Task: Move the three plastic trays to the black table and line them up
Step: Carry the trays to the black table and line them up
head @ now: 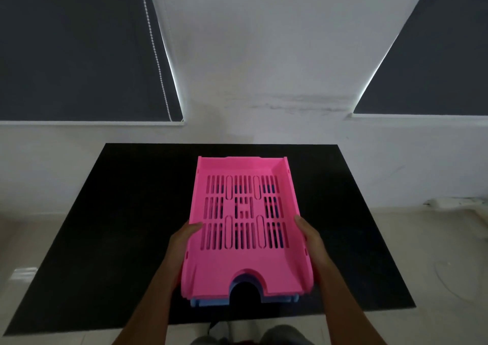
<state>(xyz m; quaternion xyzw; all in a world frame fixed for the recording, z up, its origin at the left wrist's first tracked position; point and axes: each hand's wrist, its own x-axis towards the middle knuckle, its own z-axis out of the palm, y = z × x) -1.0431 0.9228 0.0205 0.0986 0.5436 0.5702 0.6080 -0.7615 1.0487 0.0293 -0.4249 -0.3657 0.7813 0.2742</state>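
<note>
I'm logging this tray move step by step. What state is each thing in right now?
pink tray: top of a nested stack, gripped on both long sides, over the black table
blue tray: nested under the pink one
left hand: shut on stack's left side
right hand: shut on its right side
roller blinds: down

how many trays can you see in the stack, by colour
pink tray: 1, on top, held at its sides by the left hand and the right hand over the black table
blue tray: 1, showing under the pink one at the near edge
total seen: 2; whether a third tray sits between them cannot be told
</note>
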